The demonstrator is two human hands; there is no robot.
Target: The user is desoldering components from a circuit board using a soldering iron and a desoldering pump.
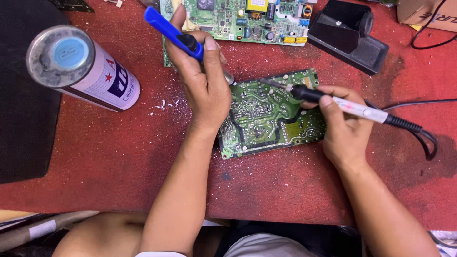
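Observation:
A green circuit board [266, 119] lies solder side up on the red mat, tilted slightly. My left hand [202, 76] grips a blue-handled desoldering pump [173, 32], its tip down near the board's upper left corner. My right hand [340, 126] holds a soldering iron [333, 102] like a pen, its metal tip pointing left over the board's top edge. The iron's black cable [419, 131] loops off to the right.
A white spray can [83, 69] stands at the left. Another green circuit board [247, 21] with components lies at the back. A black soldering iron stand [350, 35] sits at the back right. A black pad [24, 95] covers the left edge. White flecks litter the mat.

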